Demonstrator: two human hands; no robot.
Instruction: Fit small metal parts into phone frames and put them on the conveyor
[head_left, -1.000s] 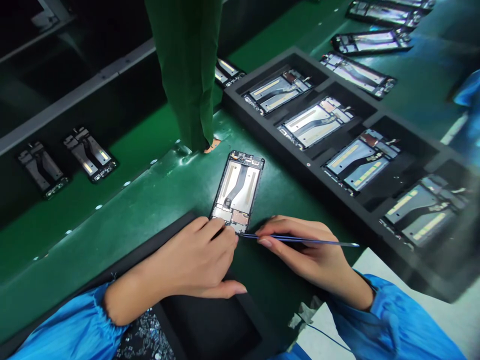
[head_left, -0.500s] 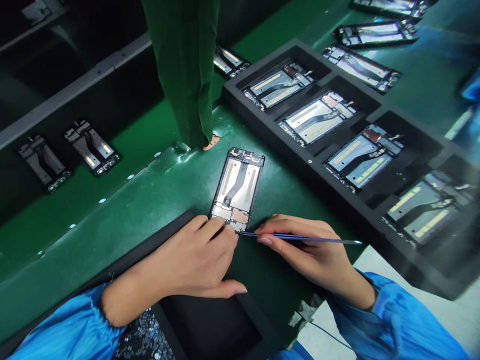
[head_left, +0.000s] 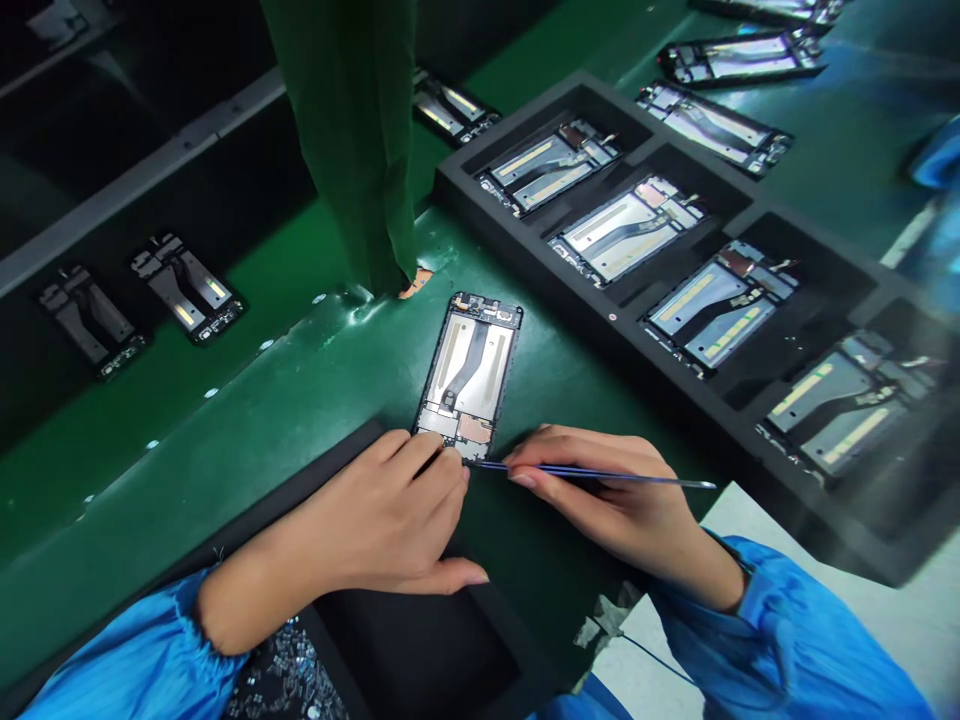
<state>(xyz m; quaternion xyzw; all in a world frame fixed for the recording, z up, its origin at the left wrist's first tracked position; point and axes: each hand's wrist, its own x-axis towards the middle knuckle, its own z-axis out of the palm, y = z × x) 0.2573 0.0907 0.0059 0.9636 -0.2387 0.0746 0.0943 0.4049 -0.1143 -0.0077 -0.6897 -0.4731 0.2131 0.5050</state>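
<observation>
An opened phone (head_left: 477, 360) with its inner parts showing lies on the green mat, tilted slightly. Over its near end sits my left hand (head_left: 390, 510), the fingers curled and pressed down there while the thumb sticks out to the side. Those fingers cover part of the phone's near edge. My right hand (head_left: 615, 490) pinches a pair of blue tweezers (head_left: 600, 474) just right of the phone. Their tips reach the near edge beside my left fingertips; whether anything is between the tips I cannot make out.
A black foam tray (head_left: 611, 317) holds several opened phones at right. More phones lie beyond it, and two phones (head_left: 187, 290) lie at left. A green cloth (head_left: 360, 150) hangs ahead. Near my left sleeve is a black foam tray (head_left: 420, 650) with small clear pieces (head_left: 289, 670).
The whole view has shifted slightly. Both hands keep their places at the phone's near end, the tweezers still at its edge.
</observation>
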